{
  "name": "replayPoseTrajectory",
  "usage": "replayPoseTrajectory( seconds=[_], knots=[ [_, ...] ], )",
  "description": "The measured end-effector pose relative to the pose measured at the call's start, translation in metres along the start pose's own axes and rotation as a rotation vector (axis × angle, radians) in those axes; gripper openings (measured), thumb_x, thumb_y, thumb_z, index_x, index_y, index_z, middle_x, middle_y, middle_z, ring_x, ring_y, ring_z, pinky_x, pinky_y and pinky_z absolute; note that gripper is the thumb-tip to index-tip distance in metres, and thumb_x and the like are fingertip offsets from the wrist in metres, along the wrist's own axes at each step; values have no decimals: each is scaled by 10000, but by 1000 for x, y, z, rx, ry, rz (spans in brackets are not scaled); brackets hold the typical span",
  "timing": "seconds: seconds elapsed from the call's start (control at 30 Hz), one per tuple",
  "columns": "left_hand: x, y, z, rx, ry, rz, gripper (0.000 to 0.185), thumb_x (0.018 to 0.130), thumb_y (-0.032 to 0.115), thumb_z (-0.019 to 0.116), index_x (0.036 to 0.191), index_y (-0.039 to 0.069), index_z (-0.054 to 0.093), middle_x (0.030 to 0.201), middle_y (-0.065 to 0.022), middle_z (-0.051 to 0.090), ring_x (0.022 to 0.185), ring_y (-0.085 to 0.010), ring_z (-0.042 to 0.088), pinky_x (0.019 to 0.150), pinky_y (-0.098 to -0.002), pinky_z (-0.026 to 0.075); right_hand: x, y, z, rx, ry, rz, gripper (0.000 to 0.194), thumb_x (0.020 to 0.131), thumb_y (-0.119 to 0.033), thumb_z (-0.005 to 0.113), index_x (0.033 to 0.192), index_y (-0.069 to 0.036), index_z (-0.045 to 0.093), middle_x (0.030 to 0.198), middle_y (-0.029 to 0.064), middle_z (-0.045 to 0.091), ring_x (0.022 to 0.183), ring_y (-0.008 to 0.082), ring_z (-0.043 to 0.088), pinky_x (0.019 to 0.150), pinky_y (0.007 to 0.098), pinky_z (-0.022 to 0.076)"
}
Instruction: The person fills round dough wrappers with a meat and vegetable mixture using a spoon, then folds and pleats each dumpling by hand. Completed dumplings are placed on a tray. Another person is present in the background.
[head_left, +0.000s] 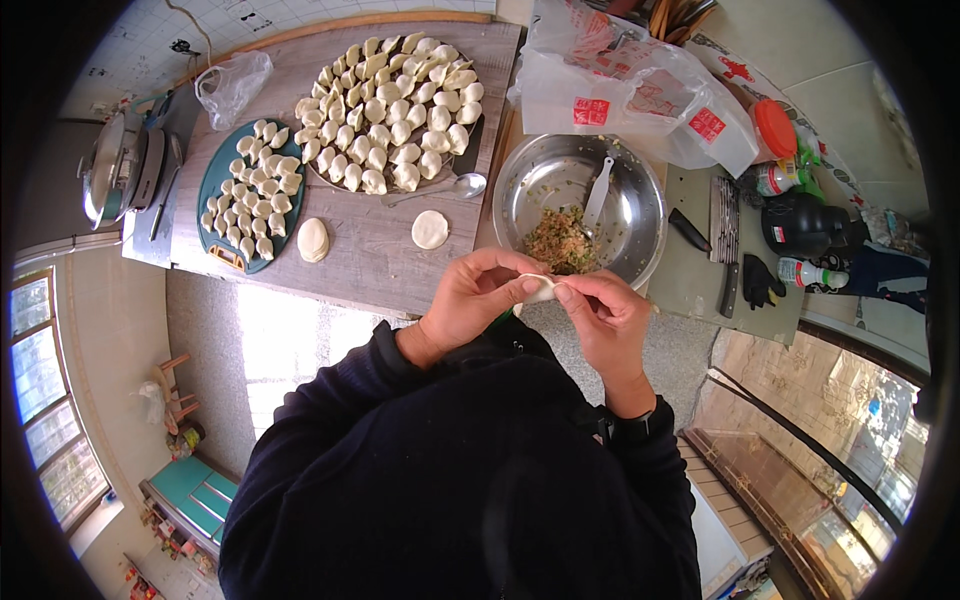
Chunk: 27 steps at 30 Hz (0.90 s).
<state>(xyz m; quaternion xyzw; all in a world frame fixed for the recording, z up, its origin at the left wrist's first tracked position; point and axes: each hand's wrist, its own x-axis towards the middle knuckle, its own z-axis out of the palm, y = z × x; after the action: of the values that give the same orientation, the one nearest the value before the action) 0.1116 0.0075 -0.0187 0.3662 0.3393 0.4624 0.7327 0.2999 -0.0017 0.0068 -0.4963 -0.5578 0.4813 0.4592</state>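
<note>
My left hand (480, 294) and my right hand (606, 307) pinch the edge of one folded dumpling (538, 289) between thumbs and fingers, at the near side of a steel bowl (646, 259). In the bowl lie a minced filling (559, 236) and a white-handled spoon (598, 191). Left of my hands, a single round dough wrapper (430, 229) and a small stack of wrappers (313, 240) rest on the wood-grain table. Behind them, many dumplings (388, 112) cover a large round tray, and more dumplings (259, 187) sit on a teal board (212, 169). A metal spoon (466, 186) lies beside the large tray.
White plastic bags (637, 90) stand behind the bowl. To its right are a black-handled knife (690, 229), a cleaver (726, 240), a black glove (763, 281) and several bottles. A clear bag (234, 86) lies at the back left, near a lidded pot (112, 169).
</note>
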Motion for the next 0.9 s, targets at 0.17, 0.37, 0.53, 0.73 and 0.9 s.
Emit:
replayPoseTrajectory(
  seconds=[0.17, 0.37, 0.53, 0.73, 0.9],
  knots=[
    [-1, 6, 1, 271, -22, 153, 150, 908, 40, 653, 1041, -30, 653, 1067, -83, 660, 977, -137, 631, 833, -265, 528, -1, -3, 6, 9, 0, -11, 141, 852, -49, 712, 986, -3, 713, 824, 67, 653, 658, 103, 587, 572, 217, 454],
    [2, 13, 2, 492, -47, 88, 161, 907, 32, 651, 1059, -18, 659, 1020, -65, 672, 924, -111, 637, 778, -254, 534, 1, -1, 3, -235, -26, -114, 152, 840, -52, 720, 988, -19, 715, 808, 70, 652, 629, 122, 590, 560, 229, 457],
    [-3, 7, 2, 151, 33, -34, 157, 908, 43, 654, 1050, -22, 663, 999, -60, 680, 922, -98, 632, 782, -249, 534, 0, -1, 1, -189, 3, -22, 143, 833, -55, 729, 974, -30, 722, 790, 65, 649, 616, 120, 580, 549, 234, 442],
    [-3, 13, -2, 468, -104, 51, 245, 925, 57, 639, 1145, -45, 611, 1054, -56, 668, 959, -104, 625, 821, -246, 526, 1, 4, 2, -139, -30, -53, 121, 843, -68, 730, 947, -6, 725, 765, 49, 640, 617, 104, 565, 541, 228, 427],
    [-6, 19, 1, 54, -234, -11, 433, 996, 106, 503, 1388, -45, 398, 1331, -111, 523, 1215, -175, 511, 1026, -316, 417, 1, 7, -3, 604, 27, 412, 113, 886, -93, 698, 947, 1, 713, 732, 23, 617, 570, 71, 501, 481, 184, 358]
  ],
)
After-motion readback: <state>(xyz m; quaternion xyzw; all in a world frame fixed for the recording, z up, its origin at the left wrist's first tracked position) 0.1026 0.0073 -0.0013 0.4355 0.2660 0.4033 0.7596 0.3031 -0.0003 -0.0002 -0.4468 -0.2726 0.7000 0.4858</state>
